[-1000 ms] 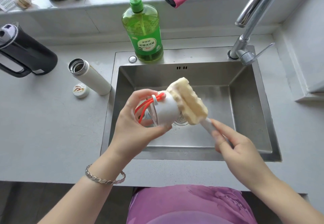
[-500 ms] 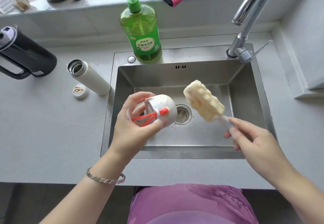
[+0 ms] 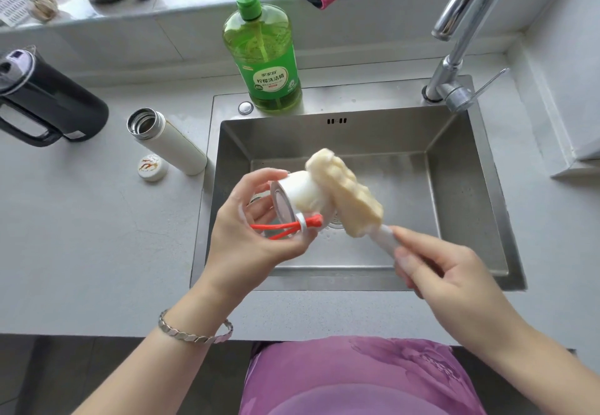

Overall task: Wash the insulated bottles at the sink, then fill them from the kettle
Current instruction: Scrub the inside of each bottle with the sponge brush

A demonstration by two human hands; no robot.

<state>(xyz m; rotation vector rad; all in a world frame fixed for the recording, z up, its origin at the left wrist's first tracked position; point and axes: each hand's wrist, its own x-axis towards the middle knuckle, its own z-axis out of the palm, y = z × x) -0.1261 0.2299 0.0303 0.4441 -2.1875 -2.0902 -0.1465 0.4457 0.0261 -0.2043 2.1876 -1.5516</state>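
Your left hand [image 3: 253, 239] is grasping a white cup-shaped bottle lid with an orange-red cord loop [image 3: 298, 193]. Fingers and thumb curl round its open rim, and the open end is turned towards you. Your right hand [image 3: 448, 271] is clenched round the pale handle of a cream-yellow sponge brush [image 3: 347, 195]. The sponge head presses against the closed end of the lid. Both are held above the stainless steel sink [image 3: 454, 161], over its middle.

On the grey desk [image 3: 81, 236], just beside the sink's left rim, a white cylindrical insulated bottle with a steel mouth [image 3: 177, 146] stands open. A small round white cap with a printed top [image 3: 151, 167] lies just beside it, on its left. The black kettle with a loop handle [image 3: 48, 106] stands at the desk's left edge, well apart from the sink. A green pump bottle of dish soap [image 3: 263, 57] stands on the sink's back rim, and the chrome tap [image 3: 461, 41] rises from the back right corner. A silver bracelet [image 3: 194, 333] circles your left wrist.
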